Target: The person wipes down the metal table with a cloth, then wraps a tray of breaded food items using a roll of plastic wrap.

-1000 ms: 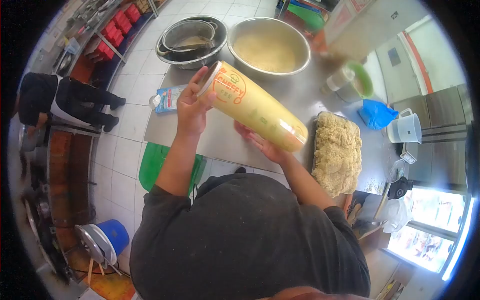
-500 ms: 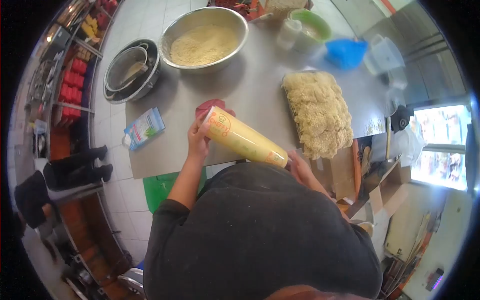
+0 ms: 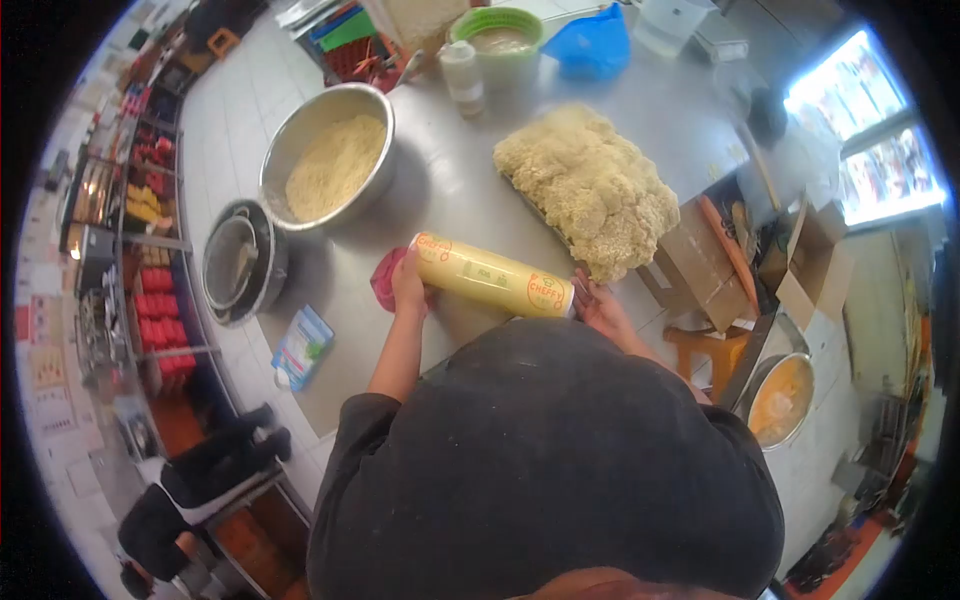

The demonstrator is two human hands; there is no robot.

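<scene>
Hands sit at opposite ends of a roll of plastic wrap [image 3: 492, 276], its yellow length printed "CHEFFY" in orange, just before the wearer's dark shirt. Left hand [image 3: 408, 285] is closed around one end, beside a crumpled pink cloth [image 3: 385, 283]; right hand [image 3: 597, 303] has its fingers partly curled at the other (whether they grip it, I cannot tell). Both forearms reach forward, spread to either side of the shirt.

Beyond, on the smooth metal surface [image 3: 455, 190], a round steel bowl [image 3: 312, 122] holds dry, pale crumbs [image 3: 338, 168]. Next to it, a mesh sieve [image 3: 228, 265] sits in a dark bowl. A shallow tray [image 3: 535, 206] carries a rough, crumb-coated heap [image 3: 590, 185], near the right hand. Farther off, a green-rimmed tub [image 3: 512, 76] stands beside a white bottle [image 3: 462, 80].
</scene>
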